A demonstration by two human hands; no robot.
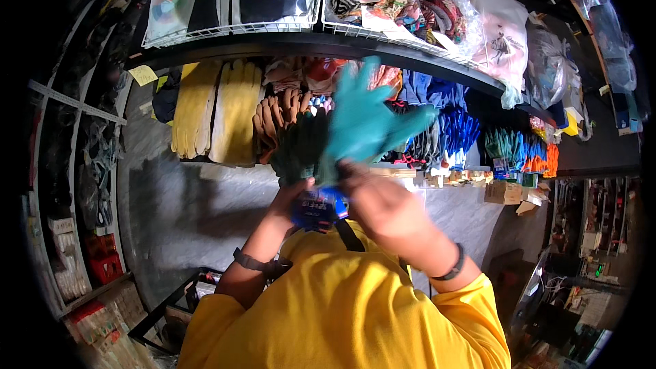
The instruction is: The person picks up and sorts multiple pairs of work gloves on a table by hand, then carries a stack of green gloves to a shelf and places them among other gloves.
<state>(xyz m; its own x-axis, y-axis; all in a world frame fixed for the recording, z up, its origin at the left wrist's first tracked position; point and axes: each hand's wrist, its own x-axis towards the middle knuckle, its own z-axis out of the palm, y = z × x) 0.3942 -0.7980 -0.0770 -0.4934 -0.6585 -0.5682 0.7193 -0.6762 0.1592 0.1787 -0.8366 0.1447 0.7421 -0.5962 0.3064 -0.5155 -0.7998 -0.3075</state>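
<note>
Close in front of my chest, my left hand is closed around the cuff end of a bundle of dark green work gloves. A blue printed label hangs from the bundle's cuffs beside that hand. My right hand, partly smeared by motion, pinches the cuff of a lighter teal glove. This glove's fingers point up and spread toward the shelf, partly covering the bundle. Whether the teal glove is fully apart from the bundle, I cannot tell.
Ahead, a lower shelf holds yellow gloves, brown gloves, blue gloves and orange gloves. Above it, a dark shelf edge carries wire baskets of packaged masks and patterned fabric. Racks stand left and right; a small carton sits at right.
</note>
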